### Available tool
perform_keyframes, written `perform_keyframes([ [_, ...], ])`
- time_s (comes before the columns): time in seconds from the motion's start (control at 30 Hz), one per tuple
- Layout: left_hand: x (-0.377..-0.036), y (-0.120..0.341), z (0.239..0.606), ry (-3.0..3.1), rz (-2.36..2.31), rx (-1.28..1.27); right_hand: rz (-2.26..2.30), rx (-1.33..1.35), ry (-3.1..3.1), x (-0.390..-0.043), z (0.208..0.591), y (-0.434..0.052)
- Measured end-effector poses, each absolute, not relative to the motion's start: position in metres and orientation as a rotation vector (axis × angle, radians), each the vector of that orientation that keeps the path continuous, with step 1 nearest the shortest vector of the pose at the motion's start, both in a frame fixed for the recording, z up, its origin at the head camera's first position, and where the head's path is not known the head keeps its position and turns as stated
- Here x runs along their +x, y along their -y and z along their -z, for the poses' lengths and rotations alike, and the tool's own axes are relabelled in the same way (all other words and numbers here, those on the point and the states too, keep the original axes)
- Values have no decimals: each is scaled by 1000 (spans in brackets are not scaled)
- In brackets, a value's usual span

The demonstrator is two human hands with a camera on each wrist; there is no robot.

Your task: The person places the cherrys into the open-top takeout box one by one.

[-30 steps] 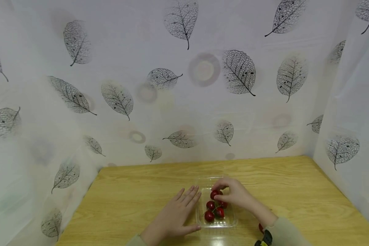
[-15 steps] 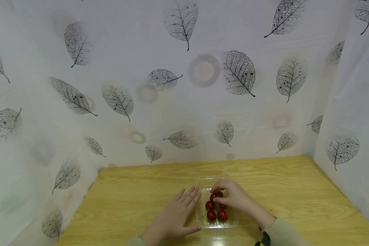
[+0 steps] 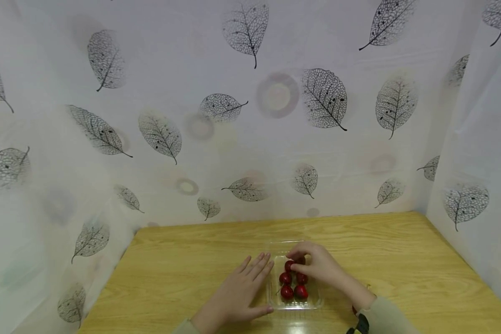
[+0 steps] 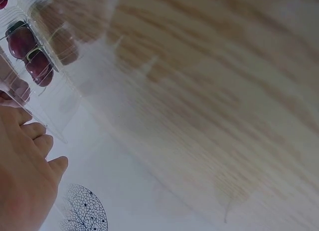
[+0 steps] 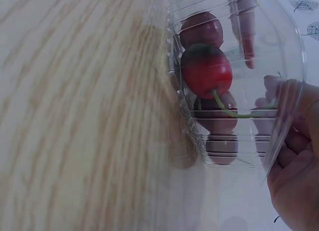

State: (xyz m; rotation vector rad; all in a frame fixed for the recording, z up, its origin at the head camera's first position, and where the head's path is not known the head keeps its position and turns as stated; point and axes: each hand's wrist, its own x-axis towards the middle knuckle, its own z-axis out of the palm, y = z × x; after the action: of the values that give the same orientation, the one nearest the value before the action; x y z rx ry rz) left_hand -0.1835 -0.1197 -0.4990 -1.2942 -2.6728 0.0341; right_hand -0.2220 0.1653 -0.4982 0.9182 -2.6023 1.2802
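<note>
A clear plastic container (image 3: 271, 304) on the table holds several dark red cherries (image 3: 286, 292) in two rows. My left hand (image 3: 238, 290) lies with straight fingers along its left side, fingertips right at the rim. From the right my right hand (image 3: 317, 264) reaches into the far end, thumb and index finger pinching a cherry (image 3: 290, 266) there. Another cherry is partly hidden behind these fingers. The right wrist view shows a cherry with a green stem (image 5: 207, 71) through the container's ribbed wall, the right hand's curled fingers (image 5: 294, 166) at the far rim.
Under the right forearm, a further cherry (image 3: 354, 310) on the wooden table (image 3: 183, 260) shows only in part. A black and yellow band (image 3: 362, 324) is at the right wrist. Pale leaf-print sheeting (image 3: 250, 139) rises behind and at both sides of the table.
The nearest cherries in the container have shifted into a neater pair of rows, their stems less visible. The right hand has stayed over the far end; the left hand has hardly moved.
</note>
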Motion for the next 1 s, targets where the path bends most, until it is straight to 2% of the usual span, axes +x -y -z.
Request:
perform_keyframes([
  [0.37,-184,120,499,2676,-42,-1288,-1506,827,2558,-219,492,-170],
  [1.0,-184,119,499,2701,-36,-1291,-1432,715,2511,-206,484,-196],
])
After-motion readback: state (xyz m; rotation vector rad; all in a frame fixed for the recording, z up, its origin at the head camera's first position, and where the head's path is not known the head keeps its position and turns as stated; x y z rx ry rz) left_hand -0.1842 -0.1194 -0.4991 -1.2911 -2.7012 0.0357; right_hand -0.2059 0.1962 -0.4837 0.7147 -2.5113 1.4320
